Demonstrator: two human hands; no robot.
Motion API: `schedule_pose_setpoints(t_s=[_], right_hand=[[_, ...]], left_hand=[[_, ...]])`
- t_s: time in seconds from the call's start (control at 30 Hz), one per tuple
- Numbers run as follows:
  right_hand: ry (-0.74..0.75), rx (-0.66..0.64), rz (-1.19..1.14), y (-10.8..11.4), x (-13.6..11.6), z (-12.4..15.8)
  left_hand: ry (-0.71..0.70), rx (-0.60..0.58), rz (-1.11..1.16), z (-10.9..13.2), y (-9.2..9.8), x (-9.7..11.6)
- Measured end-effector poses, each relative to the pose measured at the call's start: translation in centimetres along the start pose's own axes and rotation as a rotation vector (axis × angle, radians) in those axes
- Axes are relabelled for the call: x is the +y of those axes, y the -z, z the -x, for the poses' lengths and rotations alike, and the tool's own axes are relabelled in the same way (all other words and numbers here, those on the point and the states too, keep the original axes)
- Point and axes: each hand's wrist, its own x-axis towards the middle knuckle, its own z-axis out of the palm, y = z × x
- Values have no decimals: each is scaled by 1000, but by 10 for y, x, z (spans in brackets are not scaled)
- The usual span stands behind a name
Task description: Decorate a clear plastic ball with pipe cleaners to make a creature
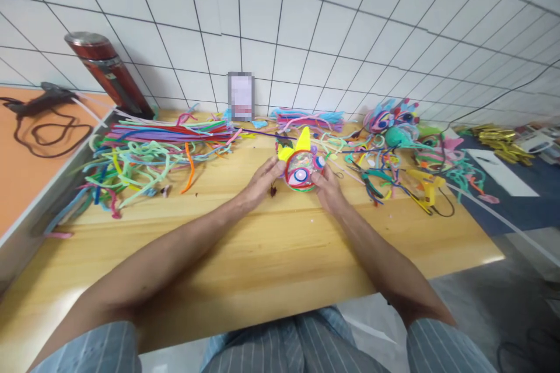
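Between my two hands, just above the wooden table [262,250], is a round craft figure [301,164]. It has a red rim, yellow pointed pieces on top and two round eyes ringed in blue and pink. My left hand [265,180] grips its left edge, fingers partly behind it. My right hand [327,186] holds the lower right edge, with the thumb near an eye. A small dark red bit [273,191] lies by my left fingers. Green-handled pliers [371,182] and a yellow glue gun [426,186] lie to the right of my right hand.
Loose pipe cleaners [140,166] and a straight bundle of them [170,131] cover the left back. A red-brown thermos [109,76] stands behind. A blurred phone-like screen [241,96] leans on the tiled wall. More colourful craft figures [389,119] sit at the right back.
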Motion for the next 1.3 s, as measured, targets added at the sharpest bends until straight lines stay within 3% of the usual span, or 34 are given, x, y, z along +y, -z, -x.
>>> schedule_pose_setpoints(t_s=[0.2, 0.47, 0.73, 0.87, 1.07, 1.3], right_hand=[[68, -26, 66, -4, 7, 2], [65, -13, 94, -14, 10, 14], [76, 2, 185, -18, 13, 23], [84, 19, 195, -19, 11, 23], [84, 36, 196, -19, 8, 23], [106, 14, 254, -19, 9, 24]], left_hand=[[158, 185, 291, -3, 1, 4], [17, 357, 118, -2, 0, 3], [-40, 468, 122, -4, -3, -11], [-38, 473, 139, -4, -1, -12], [15, 368, 248, -3, -2, -5], [83, 436, 155, -4, -1, -6]])
